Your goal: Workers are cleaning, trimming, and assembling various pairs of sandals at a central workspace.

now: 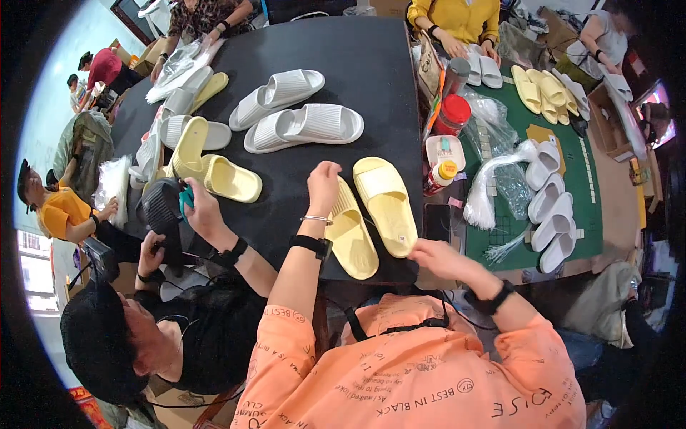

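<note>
Two pale yellow slippers lie side by side in front of me on the black tabletop (386, 64). My left hand (324, 187) is closed beside the toe end of the left yellow slipper (357, 250); its fingers are curled, and what they hold, if anything, is hidden. At the heel of the right yellow slipper (382, 193), my right hand (444, 260) pinches the rim with thumb and fingers. That slipper is turned slightly, toe away from me, and a small round sticker sits on its heel. Beyond my left hand rests a pair of white ribbed slippers (304, 129).
A co-worker in black at my left holds a dark slipper (163, 207) and a teal-handled tool (187, 199). Jars, including a red-lidded one (451, 114), line the table's right edge. On the green mat (500, 247) are white slippers (554, 214) and a bundle of white strands (493, 189).
</note>
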